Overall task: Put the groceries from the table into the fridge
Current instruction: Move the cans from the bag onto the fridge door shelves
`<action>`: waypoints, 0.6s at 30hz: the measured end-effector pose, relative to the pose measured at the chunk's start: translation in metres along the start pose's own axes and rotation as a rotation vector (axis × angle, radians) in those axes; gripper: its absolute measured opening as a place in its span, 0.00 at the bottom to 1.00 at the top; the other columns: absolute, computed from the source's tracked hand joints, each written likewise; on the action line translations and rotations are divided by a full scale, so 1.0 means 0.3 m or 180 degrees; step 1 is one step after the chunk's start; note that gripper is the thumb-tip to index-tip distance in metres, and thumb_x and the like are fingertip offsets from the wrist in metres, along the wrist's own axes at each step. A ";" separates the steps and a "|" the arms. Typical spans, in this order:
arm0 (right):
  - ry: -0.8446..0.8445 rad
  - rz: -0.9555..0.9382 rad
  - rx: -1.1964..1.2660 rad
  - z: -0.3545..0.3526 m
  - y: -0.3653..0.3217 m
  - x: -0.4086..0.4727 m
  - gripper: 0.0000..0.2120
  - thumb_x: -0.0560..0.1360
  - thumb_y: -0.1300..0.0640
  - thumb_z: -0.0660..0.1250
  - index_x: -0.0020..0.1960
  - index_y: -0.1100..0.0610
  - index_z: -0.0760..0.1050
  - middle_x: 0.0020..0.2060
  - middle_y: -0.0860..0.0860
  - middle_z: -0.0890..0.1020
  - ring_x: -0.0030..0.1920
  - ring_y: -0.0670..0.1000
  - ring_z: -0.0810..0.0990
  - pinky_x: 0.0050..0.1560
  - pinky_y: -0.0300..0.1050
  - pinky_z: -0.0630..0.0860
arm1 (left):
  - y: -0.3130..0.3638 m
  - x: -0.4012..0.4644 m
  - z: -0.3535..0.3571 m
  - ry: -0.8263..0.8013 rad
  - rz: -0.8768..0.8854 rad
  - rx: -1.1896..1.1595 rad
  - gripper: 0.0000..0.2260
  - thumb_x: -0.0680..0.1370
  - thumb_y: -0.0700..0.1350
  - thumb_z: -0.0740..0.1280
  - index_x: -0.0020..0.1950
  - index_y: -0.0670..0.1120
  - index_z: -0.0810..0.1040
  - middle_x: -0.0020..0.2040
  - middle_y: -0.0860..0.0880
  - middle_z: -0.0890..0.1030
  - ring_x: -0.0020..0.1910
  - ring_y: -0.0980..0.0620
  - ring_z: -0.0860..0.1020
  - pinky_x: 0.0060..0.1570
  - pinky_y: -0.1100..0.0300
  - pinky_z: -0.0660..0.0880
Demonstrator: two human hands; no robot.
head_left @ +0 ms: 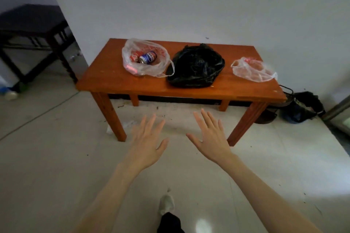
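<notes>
Left hand [146, 142] and right hand [210, 138] are hovering over the floor short of the worktop [113, 73], fingers spread, holding nothing. Clear bag [144, 58] with two cans [148, 57] is sitting near the back-left corner, black bag [197, 66] mid-worktop, small clear bag [252, 70] by the right edge.
</notes>
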State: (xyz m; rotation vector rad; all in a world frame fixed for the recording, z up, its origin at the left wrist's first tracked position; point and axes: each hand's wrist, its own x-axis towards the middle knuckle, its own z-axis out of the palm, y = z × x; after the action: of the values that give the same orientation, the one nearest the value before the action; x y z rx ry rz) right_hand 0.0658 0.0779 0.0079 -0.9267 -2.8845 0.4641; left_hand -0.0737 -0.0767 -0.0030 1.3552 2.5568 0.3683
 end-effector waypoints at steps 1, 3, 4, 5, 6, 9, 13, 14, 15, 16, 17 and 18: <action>-0.0016 -0.0031 0.0015 0.005 -0.006 0.063 0.33 0.78 0.39 0.53 0.77 0.49 0.44 0.77 0.51 0.45 0.76 0.52 0.41 0.75 0.57 0.41 | -0.029 0.047 -0.011 0.0000 -0.0046 0.0024 0.27 0.80 0.58 0.52 0.76 0.57 0.44 0.77 0.51 0.39 0.75 0.48 0.36 0.70 0.44 0.37; 0.0032 -0.0084 0.0033 0.003 -0.021 0.198 0.33 0.78 0.39 0.53 0.77 0.49 0.44 0.77 0.51 0.45 0.76 0.52 0.41 0.74 0.56 0.41 | -0.079 0.153 -0.052 -0.0038 -0.0099 0.0096 0.27 0.80 0.58 0.52 0.76 0.56 0.44 0.77 0.50 0.39 0.75 0.47 0.36 0.71 0.44 0.36; 0.0070 -0.0093 0.0042 -0.005 -0.028 0.265 0.33 0.78 0.39 0.54 0.77 0.49 0.44 0.77 0.51 0.45 0.76 0.52 0.41 0.74 0.55 0.41 | -0.102 0.210 -0.082 -0.0054 -0.0102 0.0110 0.27 0.80 0.58 0.51 0.76 0.56 0.45 0.77 0.50 0.38 0.75 0.47 0.35 0.71 0.44 0.36; 0.0102 -0.0098 0.0049 -0.015 -0.036 0.333 0.34 0.78 0.39 0.54 0.77 0.49 0.44 0.77 0.51 0.45 0.76 0.52 0.41 0.74 0.55 0.41 | -0.124 0.269 -0.115 -0.0057 -0.0091 0.0108 0.27 0.80 0.58 0.51 0.76 0.56 0.45 0.77 0.50 0.38 0.75 0.47 0.35 0.71 0.44 0.37; 0.0132 -0.0113 0.0050 -0.027 -0.044 0.400 0.34 0.77 0.38 0.54 0.76 0.48 0.44 0.77 0.50 0.46 0.76 0.52 0.41 0.74 0.54 0.40 | -0.143 0.329 -0.151 -0.0031 -0.0081 0.0108 0.27 0.80 0.59 0.51 0.76 0.56 0.45 0.77 0.50 0.38 0.75 0.47 0.35 0.71 0.44 0.38; 0.0262 -0.0220 0.0072 -0.062 -0.071 0.587 0.34 0.77 0.38 0.54 0.76 0.48 0.44 0.77 0.50 0.47 0.76 0.52 0.42 0.74 0.54 0.40 | -0.208 0.494 -0.240 0.0125 -0.0068 0.0145 0.28 0.79 0.59 0.52 0.76 0.57 0.45 0.77 0.51 0.40 0.75 0.47 0.37 0.71 0.44 0.40; 0.0228 -0.0318 0.0063 -0.050 -0.100 0.781 0.33 0.78 0.39 0.54 0.77 0.49 0.45 0.77 0.50 0.48 0.76 0.52 0.43 0.74 0.54 0.40 | -0.307 0.653 -0.269 0.0170 -0.0147 0.0147 0.29 0.79 0.60 0.52 0.76 0.55 0.46 0.78 0.50 0.43 0.75 0.47 0.39 0.71 0.44 0.40; 0.0190 -0.0314 0.0059 -0.041 -0.106 0.825 0.33 0.77 0.39 0.54 0.77 0.49 0.45 0.77 0.50 0.49 0.76 0.52 0.43 0.74 0.54 0.40 | -0.331 0.689 -0.269 0.0112 -0.0182 0.0139 0.28 0.79 0.60 0.51 0.76 0.55 0.46 0.78 0.50 0.42 0.75 0.47 0.39 0.71 0.44 0.40; 0.0149 -0.0302 0.0058 -0.031 -0.112 0.870 0.33 0.77 0.39 0.54 0.77 0.49 0.45 0.77 0.50 0.49 0.76 0.52 0.43 0.74 0.54 0.40 | -0.354 0.726 -0.270 0.0042 -0.0212 0.0124 0.28 0.79 0.60 0.51 0.76 0.55 0.46 0.78 0.50 0.42 0.75 0.47 0.39 0.72 0.45 0.39; 0.0108 -0.0279 0.0059 -0.022 -0.116 0.914 0.33 0.77 0.39 0.54 0.77 0.48 0.45 0.77 0.50 0.49 0.76 0.52 0.43 0.74 0.54 0.40 | -0.376 0.765 -0.273 -0.0016 -0.0228 0.0102 0.28 0.79 0.60 0.51 0.76 0.54 0.46 0.78 0.50 0.42 0.75 0.47 0.39 0.72 0.45 0.39; 0.0074 -0.0256 0.0062 -0.010 -0.120 0.959 0.33 0.78 0.39 0.54 0.76 0.48 0.45 0.77 0.50 0.48 0.76 0.51 0.42 0.74 0.54 0.39 | -0.400 0.806 -0.276 -0.0059 -0.0232 0.0074 0.28 0.80 0.59 0.51 0.76 0.54 0.46 0.78 0.49 0.42 0.76 0.47 0.39 0.72 0.45 0.40; 0.0047 -0.0242 0.0063 0.002 -0.124 1.002 0.33 0.78 0.40 0.54 0.76 0.48 0.45 0.77 0.50 0.48 0.76 0.51 0.43 0.74 0.54 0.39 | -0.425 0.849 -0.278 -0.0065 -0.0221 0.0047 0.27 0.80 0.58 0.51 0.76 0.53 0.47 0.78 0.49 0.43 0.76 0.46 0.40 0.72 0.45 0.40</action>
State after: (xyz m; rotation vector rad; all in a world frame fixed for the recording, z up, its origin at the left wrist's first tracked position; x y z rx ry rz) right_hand -0.1999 0.2233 0.0131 -0.8110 -2.8844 0.4765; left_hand -0.3382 0.0565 0.0146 1.2644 2.5871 0.3221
